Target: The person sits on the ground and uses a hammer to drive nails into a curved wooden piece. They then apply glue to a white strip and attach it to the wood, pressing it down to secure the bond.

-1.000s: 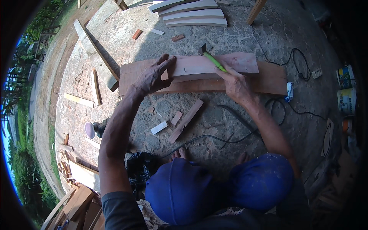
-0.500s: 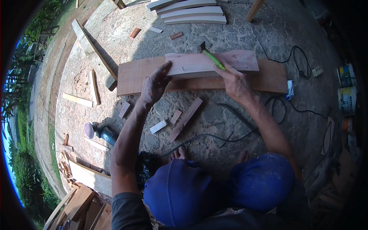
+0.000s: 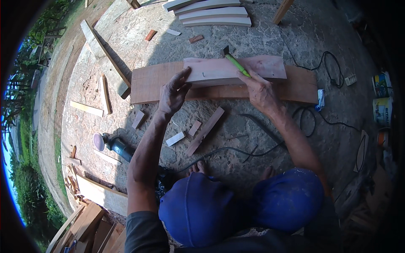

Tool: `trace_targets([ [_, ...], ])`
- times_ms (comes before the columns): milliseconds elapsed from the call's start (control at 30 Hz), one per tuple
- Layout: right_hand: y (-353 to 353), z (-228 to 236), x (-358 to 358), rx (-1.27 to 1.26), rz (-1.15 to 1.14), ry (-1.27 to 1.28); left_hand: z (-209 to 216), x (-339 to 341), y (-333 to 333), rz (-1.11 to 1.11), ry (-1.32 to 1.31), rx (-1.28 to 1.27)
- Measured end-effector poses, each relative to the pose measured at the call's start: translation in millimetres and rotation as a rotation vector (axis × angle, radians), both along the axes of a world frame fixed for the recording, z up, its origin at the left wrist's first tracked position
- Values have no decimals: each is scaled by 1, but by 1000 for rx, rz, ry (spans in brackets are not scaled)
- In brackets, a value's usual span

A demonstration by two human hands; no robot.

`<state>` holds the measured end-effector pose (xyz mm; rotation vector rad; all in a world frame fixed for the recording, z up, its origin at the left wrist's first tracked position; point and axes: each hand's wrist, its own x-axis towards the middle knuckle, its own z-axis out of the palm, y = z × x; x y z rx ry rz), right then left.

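A pale, gently curved board [image 3: 211,71] lies across a wider brown plank [image 3: 154,82] in front of me. My left hand [image 3: 175,90] is closed on the left end of the pale board, fingertips at its face and edge. At the board's right part, my right hand [image 3: 261,88] grips a green-handled tool with a dark flat head [image 3: 236,62]. The tool's head points up and away, over the board's far edge; its exact kind is hard to make out. Part of the board's near edge is hidden by my right fingers.
Several pale curved boards [image 3: 215,16] are stacked at the far side. A power tool with a round disc [image 3: 120,147] lies at the left. Wood offcuts [image 3: 205,131] and a black cable [image 3: 230,148] lie near my feet. Tubs [image 3: 382,110] stand at the right.
The whole view has shifted very slightly. Both hands keep their hold on the board and the green-handled tool.
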<state>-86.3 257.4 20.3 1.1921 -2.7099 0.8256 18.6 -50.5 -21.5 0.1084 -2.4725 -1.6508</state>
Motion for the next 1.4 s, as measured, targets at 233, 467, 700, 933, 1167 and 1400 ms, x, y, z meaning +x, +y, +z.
trace_targets([
  [233,2,-2,1,-21,9,25,1,3,-1,-5,40,-88],
  [467,2,-3,3,-19,11,44,26,-15,-6,145,-287,432],
  [700,2,-2,1,-19,25,13,7,-77,13,331,-310,-52],
  [933,-2,42,16,-106,47,-140,2,-75,19,353,-198,49],
  [1167,-7,56,52,-179,208,-49,-4,-79,24,334,-136,64],
  [1400,-10,105,64,-326,270,53,-57,-81,-2,324,-76,-46],
])
